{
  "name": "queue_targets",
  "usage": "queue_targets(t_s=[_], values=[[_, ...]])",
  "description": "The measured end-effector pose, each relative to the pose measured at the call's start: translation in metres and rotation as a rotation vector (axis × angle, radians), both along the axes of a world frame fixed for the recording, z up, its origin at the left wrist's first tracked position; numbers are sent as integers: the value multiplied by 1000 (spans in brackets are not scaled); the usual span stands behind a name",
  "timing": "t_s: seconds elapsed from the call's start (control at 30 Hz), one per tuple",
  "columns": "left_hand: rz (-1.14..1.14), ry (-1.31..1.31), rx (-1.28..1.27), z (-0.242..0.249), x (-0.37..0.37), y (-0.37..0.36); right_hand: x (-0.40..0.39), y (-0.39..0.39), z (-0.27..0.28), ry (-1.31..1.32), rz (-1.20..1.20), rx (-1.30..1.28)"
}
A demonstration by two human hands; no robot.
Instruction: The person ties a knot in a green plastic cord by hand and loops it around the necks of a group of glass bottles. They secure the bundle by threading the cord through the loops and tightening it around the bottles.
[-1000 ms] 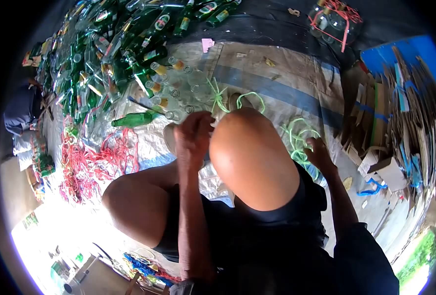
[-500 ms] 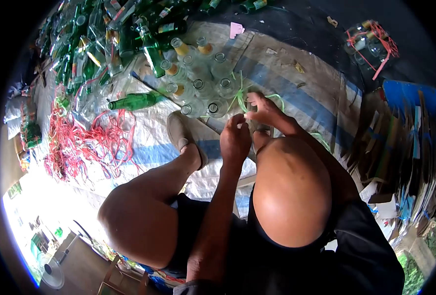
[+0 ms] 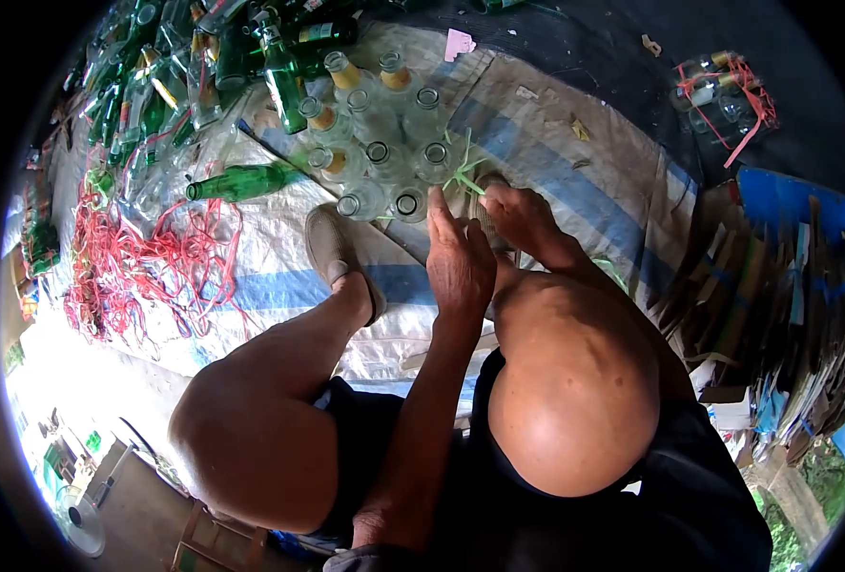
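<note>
A cluster of clear glass bottles (image 3: 384, 157) stands upright on a woven mat (image 3: 556, 172) in front of my knees. A light green string (image 3: 463, 173) pokes up at the cluster's right side. My left hand (image 3: 459, 259) is stretched flat, its fingertips reaching the nearest clear bottle (image 3: 406, 204) and the string. Just to its right, my right hand (image 3: 525, 221) is curled with the green string coming out of its fingers. My right knee (image 3: 575, 381) hides the wrist below it.
A green bottle (image 3: 241, 181) lies on its side left of the cluster, with several more green bottles (image 3: 203, 67) piled behind. Tangled red strings (image 3: 146, 267) spread at left. My shoe (image 3: 335, 250) rests on the mat. A red-tied bottle bundle (image 3: 728, 91) and stacked cardboard (image 3: 775, 296) sit right.
My right hand came from the loose green strings at my right side to the bottle cluster. My left hand went from pinched at the string to stretched flat. The view shifted toward the bottles.
</note>
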State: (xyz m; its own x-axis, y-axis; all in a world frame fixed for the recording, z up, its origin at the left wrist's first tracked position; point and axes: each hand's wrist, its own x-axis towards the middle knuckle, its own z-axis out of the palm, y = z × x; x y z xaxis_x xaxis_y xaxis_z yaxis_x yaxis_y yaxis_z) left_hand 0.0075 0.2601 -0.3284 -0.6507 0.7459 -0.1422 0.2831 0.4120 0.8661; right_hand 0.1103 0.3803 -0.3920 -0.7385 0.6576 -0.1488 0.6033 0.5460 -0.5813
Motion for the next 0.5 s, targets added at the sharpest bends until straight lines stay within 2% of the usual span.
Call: queue_targets(t_s=[0.13,0.23,0.37,0.5], values=[[51,-131,-83,19,-1,9,-4,8,24,-2,26,10],[96,97,25,9,1,17,-10,15,46,-37,88,43],[88,-51,7,17,-5,22,-24,23,81,-132,158,53],[135,-80,4,17,-7,29,-37,28,105,-211,205,135]])
